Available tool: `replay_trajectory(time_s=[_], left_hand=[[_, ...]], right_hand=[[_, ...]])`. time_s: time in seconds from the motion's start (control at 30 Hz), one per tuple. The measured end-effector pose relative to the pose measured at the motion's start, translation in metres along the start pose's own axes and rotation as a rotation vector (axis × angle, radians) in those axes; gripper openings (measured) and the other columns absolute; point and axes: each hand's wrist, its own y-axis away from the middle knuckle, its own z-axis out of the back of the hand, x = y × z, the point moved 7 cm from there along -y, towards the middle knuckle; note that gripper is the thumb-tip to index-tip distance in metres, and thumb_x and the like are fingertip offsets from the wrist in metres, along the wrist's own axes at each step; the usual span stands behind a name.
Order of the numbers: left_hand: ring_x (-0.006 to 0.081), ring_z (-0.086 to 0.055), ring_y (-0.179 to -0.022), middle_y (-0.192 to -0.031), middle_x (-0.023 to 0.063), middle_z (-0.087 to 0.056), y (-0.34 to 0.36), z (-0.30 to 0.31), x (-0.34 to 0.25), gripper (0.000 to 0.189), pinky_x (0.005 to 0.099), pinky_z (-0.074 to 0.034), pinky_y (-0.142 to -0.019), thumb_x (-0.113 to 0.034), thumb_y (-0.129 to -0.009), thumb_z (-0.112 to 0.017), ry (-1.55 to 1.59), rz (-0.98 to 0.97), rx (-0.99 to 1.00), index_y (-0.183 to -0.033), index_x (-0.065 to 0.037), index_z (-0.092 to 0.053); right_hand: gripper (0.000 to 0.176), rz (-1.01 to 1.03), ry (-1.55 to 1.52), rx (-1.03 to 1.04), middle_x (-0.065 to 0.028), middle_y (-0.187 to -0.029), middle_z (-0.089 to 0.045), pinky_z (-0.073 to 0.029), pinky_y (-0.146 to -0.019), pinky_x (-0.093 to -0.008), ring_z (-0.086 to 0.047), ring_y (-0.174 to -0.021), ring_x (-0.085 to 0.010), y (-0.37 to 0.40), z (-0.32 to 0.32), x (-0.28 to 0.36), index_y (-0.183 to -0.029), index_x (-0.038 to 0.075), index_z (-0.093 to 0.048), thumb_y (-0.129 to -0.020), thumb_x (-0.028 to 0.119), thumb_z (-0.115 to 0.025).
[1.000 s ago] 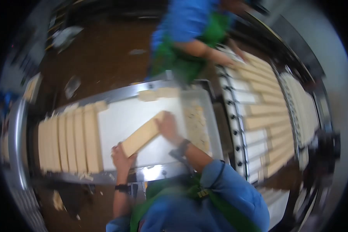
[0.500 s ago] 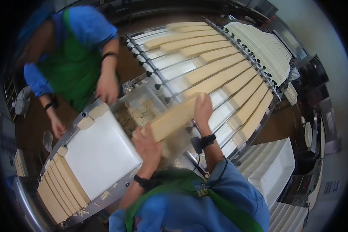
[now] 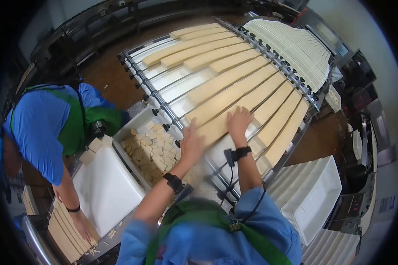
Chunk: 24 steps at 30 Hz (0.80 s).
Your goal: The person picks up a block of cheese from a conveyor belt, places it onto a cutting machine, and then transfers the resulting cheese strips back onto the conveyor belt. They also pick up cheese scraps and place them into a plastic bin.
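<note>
A long pale-tan slab (image 3: pixel 216 128) lies in a lane of the slatted white table (image 3: pixel 177 85), among other slabs of the same kind. My left hand (image 3: pixel 192 143) grips its near end, fingers bent over the edge. Against its right side is my right hand (image 3: pixel 239 124), with the fingertips curled over the top and the thumb hidden. Thin metal rods divide the lanes, and the slab sits between two of them. Other long slabs (image 3: pixel 234 88) fill the lanes beyond and to both sides.
A bin (image 3: pixel 119 132) of pale offcuts (image 3: pixel 150 150) stands left of my arms, beside a white board (image 3: pixel 106 190). A co-worker's hand (image 3: pixel 85 227) touches tan strips (image 3: pixel 68 232) at lower left. White trays (image 3: pixel 316 198) are stacked on the right. Black knobs line the table's metal bar (image 3: pixel 163 106).
My hands have carried the slab from above the offcut bin forward onto the slatted table and into a lane. The co-worker has bent down and reached to the strips at lower left.
</note>
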Motion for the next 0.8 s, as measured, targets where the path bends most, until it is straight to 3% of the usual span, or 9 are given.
replay_trajectory(time_s=[0.13, 0.2, 0.3, 0.4, 0.43, 0.6, 0.7, 0.77, 0.8], left_hand=[[0.043, -0.061, -0.112, -0.133, 0.0205, -0.047, -0.001, -0.004, -0.008, 0.073, 0.0518, -0.053, -0.098, -0.007, -0.098, -0.056, 0.026, 0.031, 0.004, -0.165, -0.017, -0.027], [0.0433, -0.06, -0.115, -0.135, 0.0213, -0.046, 0.003, 0.0, -0.006, 0.076, 0.0519, -0.051, -0.101, 0.003, -0.092, -0.049, 0.065, -0.084, -0.034, -0.164, -0.016, -0.031], [0.0433, -0.057, -0.122, -0.137, 0.0226, -0.045, 0.011, 0.004, 0.002, 0.078, 0.0498, -0.048, -0.107, 0.01, -0.087, -0.043, 0.139, -0.153, -0.015, -0.161, -0.012, -0.036], [0.0427, -0.053, -0.129, -0.139, 0.0228, -0.044, 0.021, 0.018, 0.009, 0.076, 0.0463, -0.044, -0.112, 0.012, -0.085, -0.041, 0.201, -0.172, -0.097, -0.158, -0.009, -0.04], [0.0425, -0.05, -0.132, -0.14, 0.0229, -0.044, 0.027, 0.022, 0.017, 0.074, 0.0445, -0.041, -0.115, 0.013, -0.085, -0.041, 0.236, -0.089, -0.092, -0.156, -0.008, -0.042], [0.0423, -0.048, -0.137, -0.146, 0.0224, -0.042, 0.085, 0.074, 0.064, 0.07, 0.0452, -0.041, -0.116, 0.011, -0.087, -0.049, 0.153, 0.071, -0.247, -0.155, -0.008, -0.044], [0.0425, -0.049, -0.137, -0.152, 0.0213, -0.042, 0.134, 0.114, 0.104, 0.061, 0.0472, -0.042, -0.115, -0.003, -0.095, -0.066, -0.106, 0.102, -0.388, -0.152, -0.007, -0.047], [0.0427, -0.049, -0.135, -0.148, 0.0217, -0.046, 0.175, 0.144, 0.131, 0.057, 0.0484, -0.042, -0.115, -0.003, -0.094, -0.065, -0.1, 0.141, -0.442, -0.149, -0.006, -0.05], [0.0429, -0.05, -0.133, -0.144, 0.0221, -0.049, 0.195, 0.161, 0.142, 0.054, 0.0495, -0.042, -0.115, -0.003, -0.093, -0.065, -0.096, 0.15, -0.474, -0.146, -0.004, -0.053]], right_hand=[[0.056, 0.253, -0.541, 0.045, -0.0236, -0.136, -0.058, -0.025, -0.119, -0.0663, -0.046, -0.136, -0.0422, 0.058, 0.009, 0.043, -0.14, 0.0, -0.058, -0.093, 0.027, -0.074], [0.059, 0.322, -0.661, 0.071, -0.0244, -0.141, -0.056, -0.024, -0.119, -0.0666, -0.044, -0.14, -0.0429, 0.086, 0.01, 0.061, -0.144, 0.002, -0.057, -0.093, 0.026, -0.074], [0.07, 0.398, -0.615, 0.348, -0.0236, -0.155, -0.044, -0.019, -0.121, -0.0688, -0.037, -0.149, -0.0426, 0.101, 0.033, 0.087, -0.156, 0.014, -0.049, -0.092, 0.025, -0.075], [0.071, 0.414, -0.44, 0.364, -0.0224, -0.157, -0.042, -0.018, -0.122, -0.0702, -0.034, -0.151, -0.0417, 0.104, 0.039, 0.091, -0.159, 0.019, -0.048, -0.092, 0.023, -0.072], [0.069, 0.42, -0.433, 0.407, -0.0208, -0.16, -0.04, -0.015, -0.122, -0.0733, -0.031, -0.153, -0.0408, 0.106, 0.036, 0.093, -0.161, 0.024, -0.046, -0.095, 0.025, -0.068], [0.073, 0.614, -0.144, 0.455, -0.0227, -0.169, -0.03, -0.01, -0.119, -0.0786, -0.02, -0.16, -0.0428, 0.116, 0.022, 0.099, -0.166, 0.023, -0.035, -0.101, 0.037, -0.063], [0.072, 0.576, -0.106, 0.442, -0.0206, -0.171, -0.029, -0.008, -0.12, -0.0785, -0.019, -0.16, -0.0426, 0.113, 0.03, 0.108, -0.166, 0.02, -0.036, -0.102, 0.039, -0.062], [0.074, 0.488, -0.042, 0.447, -0.0238, -0.17, -0.029, -0.007, -0.121, -0.0773, -0.019, -0.159, -0.0445, 0.114, 0.046, 0.127, -0.167, 0.015, -0.033, -0.103, 0.041, -0.061], [0.074, 0.561, -0.072, 0.45, -0.0238, -0.17, -0.029, -0.007, -0.121, -0.0773, -0.019, -0.159, -0.0445, 0.119, 0.057, 0.153, -0.167, 0.015, -0.033, -0.103, 0.041, -0.061]])
